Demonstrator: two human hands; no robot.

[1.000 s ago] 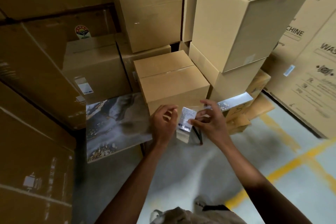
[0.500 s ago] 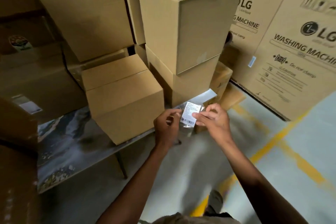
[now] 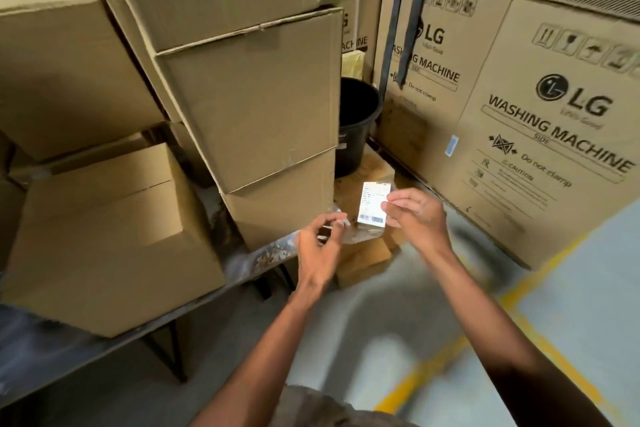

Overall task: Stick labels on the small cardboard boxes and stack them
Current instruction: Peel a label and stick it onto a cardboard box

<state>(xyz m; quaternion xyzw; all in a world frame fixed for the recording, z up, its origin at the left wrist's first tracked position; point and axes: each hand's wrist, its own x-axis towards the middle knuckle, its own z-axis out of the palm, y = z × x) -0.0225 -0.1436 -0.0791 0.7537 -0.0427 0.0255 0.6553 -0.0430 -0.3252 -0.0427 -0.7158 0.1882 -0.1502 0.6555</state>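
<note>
Label (image 3: 374, 203) was lifted higher than before, hands drawn apart. Label was pinched by right hand (image 3: 417, 215); backing strip (image 3: 334, 226) pinched by left hand (image 3: 320, 246), beside label.

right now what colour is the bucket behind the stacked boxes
Black. The bucket shows in the head view, standing between the stacked boxes and the washing machine cartons.

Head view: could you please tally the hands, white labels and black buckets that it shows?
hands: 2, the left hand and the right hand
white label: 1
black bucket: 1
Total: 4
</note>
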